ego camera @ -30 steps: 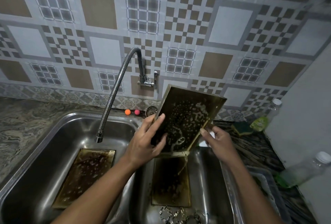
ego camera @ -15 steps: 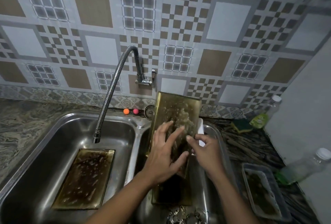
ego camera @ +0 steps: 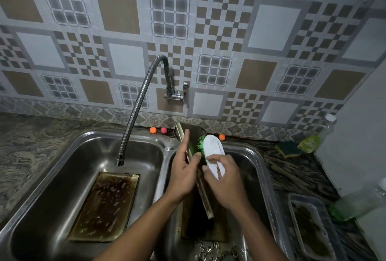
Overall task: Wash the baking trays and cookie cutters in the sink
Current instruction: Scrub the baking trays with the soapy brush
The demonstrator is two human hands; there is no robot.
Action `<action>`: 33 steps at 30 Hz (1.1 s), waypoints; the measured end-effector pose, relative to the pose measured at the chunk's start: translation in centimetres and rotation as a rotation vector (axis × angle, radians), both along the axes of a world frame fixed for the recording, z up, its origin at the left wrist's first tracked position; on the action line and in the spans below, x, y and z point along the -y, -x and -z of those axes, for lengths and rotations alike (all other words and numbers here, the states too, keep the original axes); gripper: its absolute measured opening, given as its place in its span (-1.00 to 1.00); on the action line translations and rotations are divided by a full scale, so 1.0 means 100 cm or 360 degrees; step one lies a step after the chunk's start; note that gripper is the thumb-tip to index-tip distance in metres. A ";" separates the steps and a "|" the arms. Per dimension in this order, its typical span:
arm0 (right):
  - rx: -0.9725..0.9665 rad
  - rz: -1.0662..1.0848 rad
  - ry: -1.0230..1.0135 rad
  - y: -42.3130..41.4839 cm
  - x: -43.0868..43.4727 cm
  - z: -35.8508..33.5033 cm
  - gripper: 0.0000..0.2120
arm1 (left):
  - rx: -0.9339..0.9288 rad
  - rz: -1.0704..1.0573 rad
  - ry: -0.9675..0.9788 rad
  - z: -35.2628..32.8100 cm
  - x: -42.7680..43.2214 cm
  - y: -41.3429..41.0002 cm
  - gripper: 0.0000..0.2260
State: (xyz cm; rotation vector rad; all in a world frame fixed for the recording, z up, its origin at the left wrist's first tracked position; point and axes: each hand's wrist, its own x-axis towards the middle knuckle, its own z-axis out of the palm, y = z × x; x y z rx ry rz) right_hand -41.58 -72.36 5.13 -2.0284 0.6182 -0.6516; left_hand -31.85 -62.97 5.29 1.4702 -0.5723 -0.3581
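Above sink basin (ego camera: 253,169), edge-on brassy tray (ego camera: 205,200)

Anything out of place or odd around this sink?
Three small balls on the ledge behind the sink look stray: orange ball and pink ball left of the held tray, second orange ball right of it.

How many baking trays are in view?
3. A first tray lies flat in the left basin; the held tray stands on edge in the right basin; a third tray lies beneath it. More may be hidden.
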 end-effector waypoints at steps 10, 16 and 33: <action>0.0041 0.0286 0.0041 0.002 0.022 0.007 -0.68 | -0.0207 -0.0073 0.0150 0.007 -0.002 -0.006 -0.45; 0.0043 0.0580 -0.0097 -0.013 0.050 -0.002 -0.69 | -0.0094 0.0221 0.0054 0.009 -0.007 0.001 -0.45; 0.0091 0.0566 -0.0143 -0.005 0.030 0.005 -0.71 | -0.0072 0.0014 0.0084 0.001 -0.011 0.000 -0.60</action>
